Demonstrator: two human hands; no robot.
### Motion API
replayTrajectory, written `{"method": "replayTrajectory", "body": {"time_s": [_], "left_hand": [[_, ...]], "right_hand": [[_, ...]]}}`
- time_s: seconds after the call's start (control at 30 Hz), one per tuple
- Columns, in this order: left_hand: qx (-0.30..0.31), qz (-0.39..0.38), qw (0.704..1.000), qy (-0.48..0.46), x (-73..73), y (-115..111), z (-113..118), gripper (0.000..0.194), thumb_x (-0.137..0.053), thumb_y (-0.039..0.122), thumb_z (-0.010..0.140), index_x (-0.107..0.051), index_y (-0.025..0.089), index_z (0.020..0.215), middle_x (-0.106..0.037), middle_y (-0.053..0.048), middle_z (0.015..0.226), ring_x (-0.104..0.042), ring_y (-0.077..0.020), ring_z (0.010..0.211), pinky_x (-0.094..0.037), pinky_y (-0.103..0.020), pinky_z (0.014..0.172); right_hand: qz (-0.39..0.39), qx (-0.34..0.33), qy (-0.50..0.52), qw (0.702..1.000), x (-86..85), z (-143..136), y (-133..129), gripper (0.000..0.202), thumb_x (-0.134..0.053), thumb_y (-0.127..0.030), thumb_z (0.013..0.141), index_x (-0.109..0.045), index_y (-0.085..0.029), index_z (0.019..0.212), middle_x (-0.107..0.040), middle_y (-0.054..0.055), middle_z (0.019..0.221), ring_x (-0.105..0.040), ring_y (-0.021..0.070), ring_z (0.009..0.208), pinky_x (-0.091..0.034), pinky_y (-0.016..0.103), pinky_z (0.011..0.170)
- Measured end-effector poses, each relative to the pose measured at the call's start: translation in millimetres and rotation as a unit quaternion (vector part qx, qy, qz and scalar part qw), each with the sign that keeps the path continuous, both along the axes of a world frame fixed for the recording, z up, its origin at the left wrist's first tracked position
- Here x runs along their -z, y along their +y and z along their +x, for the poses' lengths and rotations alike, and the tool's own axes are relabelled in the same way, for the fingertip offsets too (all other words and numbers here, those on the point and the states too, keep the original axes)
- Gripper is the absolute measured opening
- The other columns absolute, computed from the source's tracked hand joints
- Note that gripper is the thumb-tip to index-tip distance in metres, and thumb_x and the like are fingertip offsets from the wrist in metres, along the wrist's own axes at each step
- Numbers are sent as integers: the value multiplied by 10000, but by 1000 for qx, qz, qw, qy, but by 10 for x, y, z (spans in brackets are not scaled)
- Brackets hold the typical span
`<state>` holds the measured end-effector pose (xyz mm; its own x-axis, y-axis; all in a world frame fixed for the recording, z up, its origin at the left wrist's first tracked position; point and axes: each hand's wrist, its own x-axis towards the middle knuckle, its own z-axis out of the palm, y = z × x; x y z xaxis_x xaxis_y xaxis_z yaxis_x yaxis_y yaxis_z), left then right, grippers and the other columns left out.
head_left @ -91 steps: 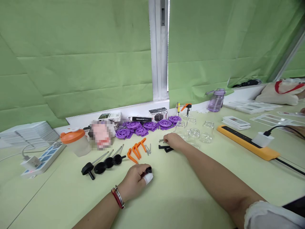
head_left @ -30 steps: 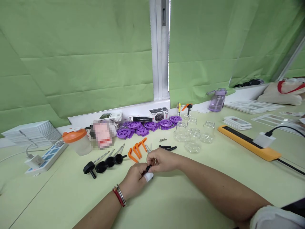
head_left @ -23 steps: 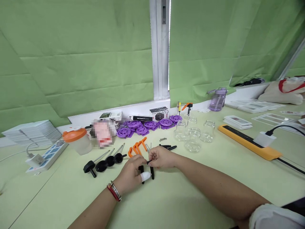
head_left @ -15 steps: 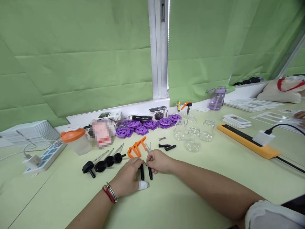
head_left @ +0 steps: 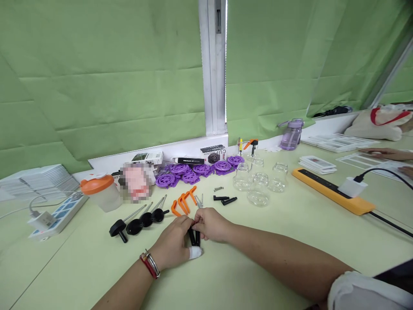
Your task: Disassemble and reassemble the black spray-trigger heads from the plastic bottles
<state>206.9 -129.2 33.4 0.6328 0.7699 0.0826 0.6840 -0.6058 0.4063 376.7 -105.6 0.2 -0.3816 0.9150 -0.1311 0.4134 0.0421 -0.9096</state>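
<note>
Two black tubes [head_left: 195, 238] stand side by side between my hands at the middle front. My left hand [head_left: 176, 241], with a white wrap on its thumb, is curled around the left tube. My right hand [head_left: 211, 224] is pinched at the top of the right tube, close against my left fingertips. Just behind lie thin metal pins [head_left: 199, 200] and several orange levers [head_left: 183, 202]. Two more black pieces [head_left: 229, 201] and a spring [head_left: 218, 189] rest to the right. Several black round lids with metal rods [head_left: 146, 219] lie left of my hands.
Purple parts [head_left: 189, 177] and boxes [head_left: 214, 156] line the wall. Clear glass jars [head_left: 258, 193] stand back right, beside an orange power strip [head_left: 329, 191]. An orange-lidded cup [head_left: 105, 196] and a white power strip [head_left: 61, 215] are left. Another person's hand [head_left: 380, 153] is far right.
My right hand has moved slightly left and nearer, bringing its black tube against the other one. The other person's hand reaches further into view at the right.
</note>
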Motion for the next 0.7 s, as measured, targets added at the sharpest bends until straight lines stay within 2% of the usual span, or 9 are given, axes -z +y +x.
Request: {"method": "replayTrajectory", "body": {"time_s": [0.13, 0.2, 0.27, 0.33, 0.4, 0.53, 0.7], "left_hand": [[-10, 14, 1000, 15, 14, -5, 16, 354, -642, 387, 663, -545, 206, 952, -541, -42, 899, -506, -211, 839, -403, -306, 698], [-14, 16, 1000, 22, 13, -10, 19, 352, -638, 395, 664, -545, 203, 944, -540, -44, 898, -505, -214, 840, -404, -311, 704], [-17, 16, 999, 28, 1, -14, 19, 366, -639, 409, 660, -547, 201, 948, -540, -49, 911, -505, -220, 851, -406, -315, 710], [-17, 16, 999, 29, -18, -17, 19, 383, -641, 414, 658, -549, 203, 964, -541, -54, 928, -507, -226, 869, -409, -318, 717], [-15, 14, 999, 26, -35, -19, 17, 390, -643, 410, 657, -551, 207, 977, -543, -55, 942, -509, -231, 883, -410, -321, 723], [-14, 15, 1000, 22, -44, -23, 10, 386, -651, 409, 654, -557, 214, 973, -547, -52, 945, -509, -232, 887, -413, -329, 730], [-15, 20, 999, 24, -40, -23, 1, 394, -658, 410, 649, -557, 215, 976, -548, -47, 935, -506, -230, 885, -415, -332, 735]], "right_hand": [[20, -11, -47, 999, -20, -13, -26, 74, -557, -219, 792, -520, -175, 838, -526, -39, 524, -483, 90, 425, -365, 183, 409], [25, -21, -78, 996, -97, 28, -10, 167, -579, -258, 787, -532, -175, 923, -553, -28, 578, -494, 92, 454, -360, 188, 437], [69, -24, -133, 988, -228, 147, 51, 279, -629, -308, 755, -545, -186, 992, -596, -2, 685, -528, 104, 535, -355, 194, 482], [157, -9, -231, 960, -384, 349, 154, 273, -673, -317, 711, -598, -200, 946, -624, 31, 817, -559, 140, 688, -347, 207, 546], [200, 28, -350, 915, -519, 597, 273, 217, -662, -255, 708, -625, -212, 918, -625, 55, 923, -562, 176, 806, -341, 223, 589], [176, 43, -403, 897, -613, 983, 439, 234, -670, -111, 620, -655, -181, 843, -625, 96, 898, -561, 221, 820, -330, 243, 574], [142, 8, -415, 899, -539, 1044, 482, 302, -689, -52, 534, -675, -196, 800, -638, 76, 899, -572, 212, 786, -333, 236, 555]]}}
